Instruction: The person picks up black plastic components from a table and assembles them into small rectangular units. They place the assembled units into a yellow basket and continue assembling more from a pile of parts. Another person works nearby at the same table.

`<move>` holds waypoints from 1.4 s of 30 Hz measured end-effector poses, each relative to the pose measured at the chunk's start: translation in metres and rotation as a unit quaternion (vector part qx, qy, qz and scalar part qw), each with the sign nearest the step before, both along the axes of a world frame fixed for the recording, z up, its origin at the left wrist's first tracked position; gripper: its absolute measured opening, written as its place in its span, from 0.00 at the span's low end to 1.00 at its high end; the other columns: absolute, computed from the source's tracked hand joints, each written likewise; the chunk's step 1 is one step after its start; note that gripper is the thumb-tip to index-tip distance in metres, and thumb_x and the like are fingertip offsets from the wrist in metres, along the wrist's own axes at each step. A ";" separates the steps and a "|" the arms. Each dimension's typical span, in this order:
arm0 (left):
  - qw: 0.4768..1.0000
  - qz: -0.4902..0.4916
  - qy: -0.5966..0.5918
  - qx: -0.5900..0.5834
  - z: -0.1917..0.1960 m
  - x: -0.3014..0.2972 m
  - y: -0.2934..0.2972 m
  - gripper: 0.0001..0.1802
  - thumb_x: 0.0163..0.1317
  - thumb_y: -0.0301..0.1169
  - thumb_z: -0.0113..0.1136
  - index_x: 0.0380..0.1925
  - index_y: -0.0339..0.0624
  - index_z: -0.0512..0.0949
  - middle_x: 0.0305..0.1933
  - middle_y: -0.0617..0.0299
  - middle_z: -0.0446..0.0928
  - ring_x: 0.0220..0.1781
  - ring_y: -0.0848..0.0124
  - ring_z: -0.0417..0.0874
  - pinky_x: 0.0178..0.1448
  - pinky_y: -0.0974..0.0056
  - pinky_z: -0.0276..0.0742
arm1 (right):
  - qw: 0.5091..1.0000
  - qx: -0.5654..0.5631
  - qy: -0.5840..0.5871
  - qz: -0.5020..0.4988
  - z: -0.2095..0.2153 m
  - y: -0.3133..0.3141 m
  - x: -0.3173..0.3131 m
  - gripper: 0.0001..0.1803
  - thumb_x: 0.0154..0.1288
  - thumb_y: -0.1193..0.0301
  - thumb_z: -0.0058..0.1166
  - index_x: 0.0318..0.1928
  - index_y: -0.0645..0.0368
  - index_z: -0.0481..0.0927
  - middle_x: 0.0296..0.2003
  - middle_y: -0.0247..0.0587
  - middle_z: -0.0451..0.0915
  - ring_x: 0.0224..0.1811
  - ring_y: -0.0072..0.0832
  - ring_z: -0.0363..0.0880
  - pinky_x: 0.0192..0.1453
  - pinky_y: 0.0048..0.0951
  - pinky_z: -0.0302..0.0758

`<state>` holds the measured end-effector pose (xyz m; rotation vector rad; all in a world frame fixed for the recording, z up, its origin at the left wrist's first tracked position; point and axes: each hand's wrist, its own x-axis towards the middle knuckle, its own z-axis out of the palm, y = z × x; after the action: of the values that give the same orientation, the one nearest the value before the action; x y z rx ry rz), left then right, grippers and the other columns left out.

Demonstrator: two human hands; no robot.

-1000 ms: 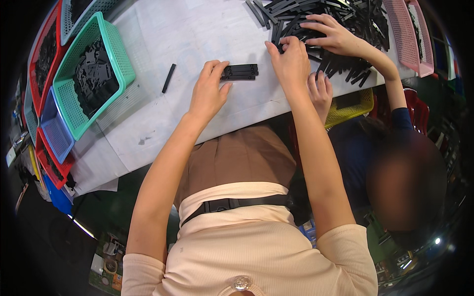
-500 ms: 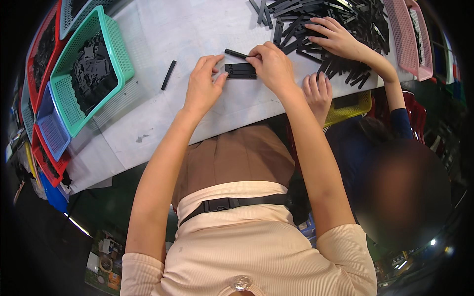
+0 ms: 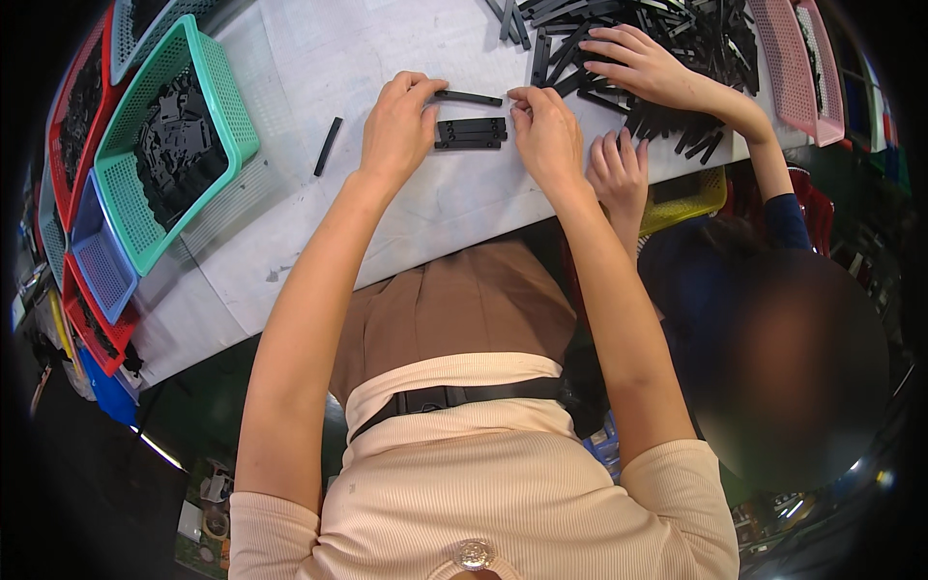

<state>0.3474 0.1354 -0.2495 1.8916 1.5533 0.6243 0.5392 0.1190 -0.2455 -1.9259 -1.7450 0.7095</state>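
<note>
My left hand (image 3: 398,126) pinches the left end of a thin black plastic strip (image 3: 470,98) just above the white table. Right below that strip, several similar black strips (image 3: 471,133) lie side by side in a small block. My right hand (image 3: 548,135) is just past the right ends of the strip and the block, its thumb and forefinger slightly apart with nothing visible between them. A single black strip (image 3: 329,146) lies by itself on the table, left of my left hand.
A co-worker's hands (image 3: 650,72) rest at a large heap of black strips (image 3: 710,48) on the right. Left stands a green basket (image 3: 208,97) of black parts, beside red, blue and grey baskets. A pink basket (image 3: 788,77) stands far right, a yellow one (image 3: 686,205) below the table edge.
My right hand has let go of the upper strip and moved right. My left hand has moved up and taken its left end. The strip now lies more level above the block.
</note>
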 end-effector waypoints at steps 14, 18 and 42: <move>0.994 0.051 -0.080 -0.060 0.004 -0.007 -0.016 0.12 0.58 0.20 0.58 0.42 0.38 0.80 0.42 0.57 0.78 0.39 0.64 0.81 0.44 0.64 0.78 | 1.000 -0.006 -0.001 0.000 0.003 -0.005 -0.005 0.06 0.61 0.73 0.53 0.37 0.55 0.83 0.37 0.42 0.77 0.37 0.45 0.80 0.42 0.41 0.75; 0.997 0.040 -0.038 -0.048 0.001 -0.009 -0.018 0.11 0.58 0.22 0.59 0.42 0.39 0.80 0.41 0.57 0.78 0.38 0.64 0.81 0.44 0.63 0.78 | 0.997 -0.051 -0.045 -0.030 0.009 -0.004 -0.009 0.07 0.60 0.70 0.55 0.36 0.56 0.83 0.36 0.42 0.78 0.37 0.45 0.80 0.41 0.42 0.75; 0.997 -0.037 0.061 0.023 0.006 0.012 -0.005 0.05 0.59 0.30 0.59 0.35 0.45 0.80 0.38 0.64 0.76 0.46 0.64 0.76 0.45 0.60 0.77 | 0.988 -0.148 0.016 -0.036 0.010 0.011 -0.024 0.10 0.58 0.71 0.51 0.35 0.50 0.87 0.41 0.45 0.79 0.43 0.43 0.80 0.50 0.40 0.75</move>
<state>0.3591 0.1307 -0.2438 2.0452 1.5466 0.5247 0.5152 0.1296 -0.2354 -2.1444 -1.6151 1.0158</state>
